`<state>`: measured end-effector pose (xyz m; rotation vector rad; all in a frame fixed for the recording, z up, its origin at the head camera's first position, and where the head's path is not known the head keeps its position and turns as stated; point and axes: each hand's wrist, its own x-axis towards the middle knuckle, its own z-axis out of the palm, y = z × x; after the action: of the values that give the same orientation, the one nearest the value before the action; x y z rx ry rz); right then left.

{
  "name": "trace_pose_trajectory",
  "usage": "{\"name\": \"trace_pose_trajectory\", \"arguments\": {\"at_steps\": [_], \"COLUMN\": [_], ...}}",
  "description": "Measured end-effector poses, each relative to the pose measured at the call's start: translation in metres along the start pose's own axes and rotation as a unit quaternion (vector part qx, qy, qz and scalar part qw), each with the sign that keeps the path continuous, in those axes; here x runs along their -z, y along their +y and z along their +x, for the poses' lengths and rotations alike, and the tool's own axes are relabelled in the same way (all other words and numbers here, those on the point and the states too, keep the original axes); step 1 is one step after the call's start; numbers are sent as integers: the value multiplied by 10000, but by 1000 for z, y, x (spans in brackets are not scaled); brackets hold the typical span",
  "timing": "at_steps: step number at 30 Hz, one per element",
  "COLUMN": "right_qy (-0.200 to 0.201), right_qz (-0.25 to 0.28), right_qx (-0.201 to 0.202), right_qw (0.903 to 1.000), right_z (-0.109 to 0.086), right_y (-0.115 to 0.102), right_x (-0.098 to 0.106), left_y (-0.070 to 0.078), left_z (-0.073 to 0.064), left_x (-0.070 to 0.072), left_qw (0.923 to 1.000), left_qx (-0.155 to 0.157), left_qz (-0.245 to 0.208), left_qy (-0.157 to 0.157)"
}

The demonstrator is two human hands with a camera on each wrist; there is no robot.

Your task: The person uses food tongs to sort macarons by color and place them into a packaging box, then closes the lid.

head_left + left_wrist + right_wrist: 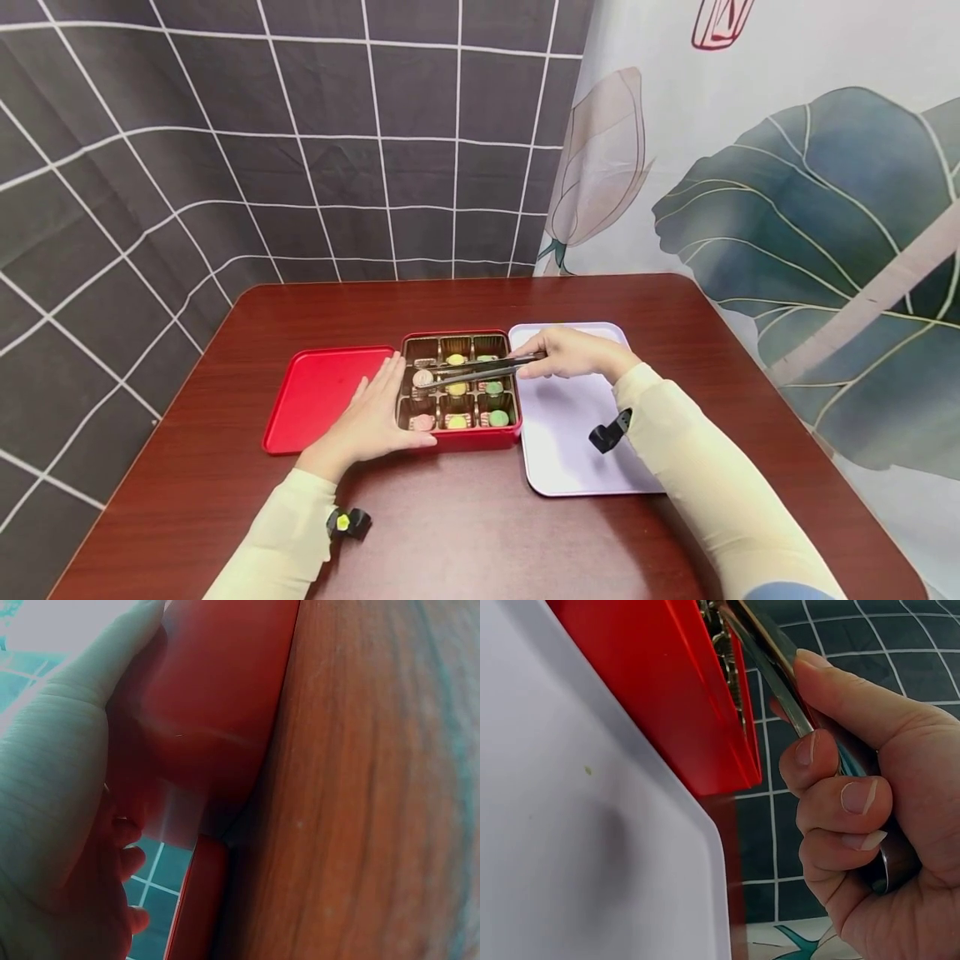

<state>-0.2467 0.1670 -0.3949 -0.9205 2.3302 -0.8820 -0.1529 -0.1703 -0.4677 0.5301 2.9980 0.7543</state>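
Observation:
My right hand point(573, 352) grips a pair of metal tongs point(784, 690), its fingers curled round the handle. The tongs reach leftward over a red box point(459, 439) with a gold divided tray inside. At their tips, a pale pink round cake point(423, 378) shows at the tray's left middle compartment. My left hand point(367, 414) rests against the box's near left corner, fingers straight along the left side and thumb along the front. In the left wrist view, the thumb lies on the red box wall point(217, 682). Yellow cakes point(457, 389) and green cakes point(498, 418) sit in other compartments.
A red lid point(322, 392) lies flat to the left of the box, partly behind my left hand. Right of the box, a pale lilac tray point(562, 450) lies under my right forearm. All stand on a brown wooden table point(435, 517), with a grid-patterned curtain point(337, 167) behind.

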Motion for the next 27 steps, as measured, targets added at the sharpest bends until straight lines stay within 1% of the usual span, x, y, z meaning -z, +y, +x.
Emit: {"name": "trace_pose_trajectory", "arguments": {"at_steps": [3, 6, 11, 19, 23, 27], "right_qy": [-5, -47, -198, -391, -419, -482], "right_qz": [17, -72, -450, -961, -1114, -1146], "right_qx": [-63, -63, -78, -313, -319, -301], "right_qw": [10000, 9999, 9988, 9941, 9924, 9918], "right_z": [4, 8, 14, 22, 25, 27], "right_y": [-3, -7, -16, -32, -38, -44], "right_x": [1, 2, 7, 13, 15, 16], "left_y": [0, 0, 0, 1, 1, 1], "left_z": [0, 0, 0, -1, -1, -1], "left_x": [0, 0, 0, 1, 1, 0], "left_qw": [10000, 10000, 10000, 10000, 10000, 10000], "left_qx": [6, 28, 37, -34, -21, -5], "left_qz": [4, 14, -21, -21, -15, 13], "left_qy": [-2, -22, -23, 45, 27, 14]}}
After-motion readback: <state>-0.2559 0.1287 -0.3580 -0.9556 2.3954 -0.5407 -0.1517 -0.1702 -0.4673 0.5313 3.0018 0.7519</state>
